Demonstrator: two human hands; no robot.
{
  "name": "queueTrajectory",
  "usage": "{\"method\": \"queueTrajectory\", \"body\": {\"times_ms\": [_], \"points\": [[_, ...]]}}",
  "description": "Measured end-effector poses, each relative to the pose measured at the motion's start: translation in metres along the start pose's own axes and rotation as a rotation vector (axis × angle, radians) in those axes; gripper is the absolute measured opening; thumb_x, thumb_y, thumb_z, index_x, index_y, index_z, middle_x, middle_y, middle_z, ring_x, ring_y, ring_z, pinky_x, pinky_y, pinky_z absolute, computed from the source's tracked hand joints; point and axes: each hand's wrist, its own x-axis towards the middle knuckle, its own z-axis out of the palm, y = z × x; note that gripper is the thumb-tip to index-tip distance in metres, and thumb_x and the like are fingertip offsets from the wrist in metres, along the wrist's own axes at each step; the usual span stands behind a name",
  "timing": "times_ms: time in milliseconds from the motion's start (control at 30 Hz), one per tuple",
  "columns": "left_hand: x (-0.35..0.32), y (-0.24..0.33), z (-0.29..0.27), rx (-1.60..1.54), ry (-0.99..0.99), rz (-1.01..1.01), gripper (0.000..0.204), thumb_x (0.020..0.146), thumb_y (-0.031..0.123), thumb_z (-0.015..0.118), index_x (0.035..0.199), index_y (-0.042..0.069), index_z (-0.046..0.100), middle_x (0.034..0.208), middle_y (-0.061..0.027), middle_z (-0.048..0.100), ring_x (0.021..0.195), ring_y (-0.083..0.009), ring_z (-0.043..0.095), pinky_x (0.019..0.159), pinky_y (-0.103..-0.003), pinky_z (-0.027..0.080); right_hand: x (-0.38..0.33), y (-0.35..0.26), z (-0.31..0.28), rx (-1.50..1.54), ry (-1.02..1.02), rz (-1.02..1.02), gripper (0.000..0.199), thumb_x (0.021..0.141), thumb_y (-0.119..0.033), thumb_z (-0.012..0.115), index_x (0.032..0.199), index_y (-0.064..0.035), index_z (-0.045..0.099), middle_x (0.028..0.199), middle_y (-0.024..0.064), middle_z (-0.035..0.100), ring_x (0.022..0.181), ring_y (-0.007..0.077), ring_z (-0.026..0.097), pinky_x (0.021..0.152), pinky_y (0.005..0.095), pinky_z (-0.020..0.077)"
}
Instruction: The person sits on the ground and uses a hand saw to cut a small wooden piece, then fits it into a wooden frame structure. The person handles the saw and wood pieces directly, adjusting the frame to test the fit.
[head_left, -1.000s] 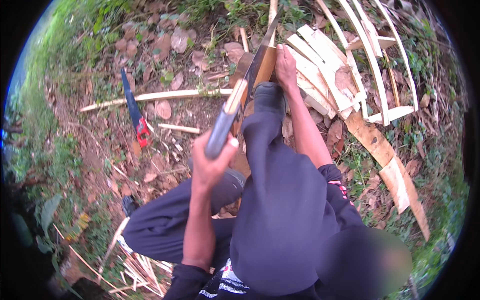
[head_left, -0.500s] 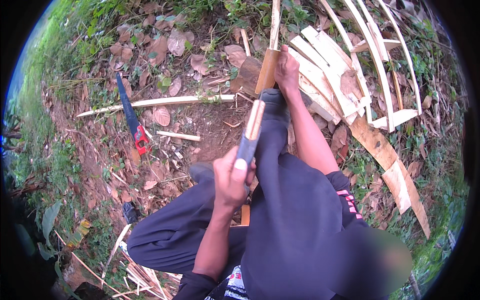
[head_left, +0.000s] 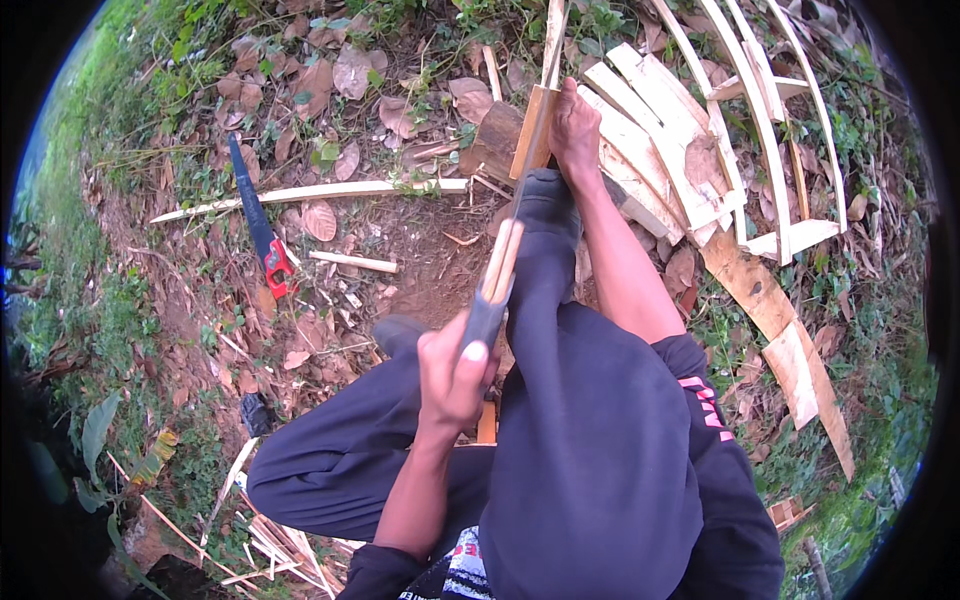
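Observation:
My left hand (head_left: pixel 455 380) is closed around the dark-wrapped grip of a long knife (head_left: pixel 500 262), its handle showing two pale wood strips. The blade appears as a thin grey line, nearly edge-on, running away from me along the wood. Farther off, my right hand (head_left: pixel 575 130) grips a wooden strip (head_left: pixel 553 50), pale at its far end; its fingers are partly hidden. An orange-brown piece of wood (head_left: pixel 528 135) lies against that hand's left side, beside a short log (head_left: pixel 492 140) and just beyond my dark shoe (head_left: pixel 548 200).
A red-handled handsaw (head_left: pixel 258 215) lies on the leafy ground at left, near a long pale strip (head_left: pixel 330 194) and a short stick (head_left: pixel 353 262). Split boards (head_left: pixel 640 150) and a curved wooden frame (head_left: pixel 765 130) lie at right. Thin offcuts (head_left: pixel 285 550) are heaped at lower left.
My left hand and the knife handle have drawn slightly back toward me. The blade now shows as a line along the wood. My right hand stays in nearly the same place.

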Motion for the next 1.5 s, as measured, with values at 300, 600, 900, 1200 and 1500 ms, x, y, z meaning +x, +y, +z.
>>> {"method": "queueTrajectory", "body": {"times_ms": [300, 600, 900, 1200, 1500], "points": [[0.015, -0.004, 0.01, 0.043, 0.009, -0.012, 0.055, 0.086, 0.044, 0.046, 0.097, -0.008, 0.064, 0.057, -0.0014, 0.051, 0.045, -0.0078, 0.046, 0.042, -0.023, 0.035, 0.001, 0.0, -0.004, -0.015, -0.09, 0.188, 0.075, 0.101, -0.058, 0.021, 0.077, 0.0021, 0.059, 0.069, 0.0292, 0.06, 0.069, 0.0497, 0.06, 0.066, 0.0563, 0.0432], [0.049, -0.005, 0.017, 0.075, -0.028, 0.039, 0.044, 0.089, 0.037, 0.042, 0.083, -0.004, 0.059, 0.052, -0.0005, 0.046, 0.044, -0.0075, 0.041, 0.043, -0.024, 0.03, 0.001, -0.003, 0.001, 0.016, -0.109, 0.23, 0.072, 0.101, -0.058, 0.024, 0.081, 0.0009, 0.061, 0.072, 0.0284, 0.06, 0.074, 0.0495, 0.06, 0.067, 0.0548, 0.0433], [0.082, 0.005, 0.032, -0.103, -0.017, 0.021, 0.032, 0.093, 0.024, 0.046, 0.073, 0.0, 0.053, 0.051, 0.0003, 0.045, 0.045, -0.0065, 0.041, 0.044, -0.026, 0.031, 0.002, 0.007, 0.01, 0.105, -0.112, 0.227, 0.072, 0.101, -0.058, 0.025, 0.083, 0.0012, 0.063, 0.075, 0.028, 0.062, 0.074, 0.0475, 0.061, 0.067, 0.0533, 0.0446], [0.082, -0.001, 0.019, -0.021, -0.024, 0.054, 0.036, 0.093, 0.028, 0.043, 0.075, -0.001, 0.054, 0.051, -0.0012, 0.046, 0.044, -0.008, 0.043, 0.042, -0.026, 0.031, -0.006, -0.008, 0.008, 0.091, -0.111, 0.201, 0.073, 0.1, -0.058, 0.024, 0.08, 0.0017, 0.061, 0.075, 0.0301, 0.06, 0.077, 0.0512, 0.058, 0.069, 0.0552, 0.0435], [0.002, 0.012, 0.001, -0.09, 0.014, -0.036, 0.041, 0.087, 0.035, 0.047, 0.078, -0.004, 0.057, 0.054, -0.0002, 0.048, 0.044, -0.0065, 0.046, 0.042, -0.022, 0.031, 0.005, -0.003, 0.0, 0.071, -0.095, 0.261, 0.07, 0.101, -0.056, 0.027, 0.077, 0.0016, 0.06, 0.074, 0.0298, 0.061, 0.077, 0.0511, 0.059, 0.068, 0.055, 0.0446]]}}
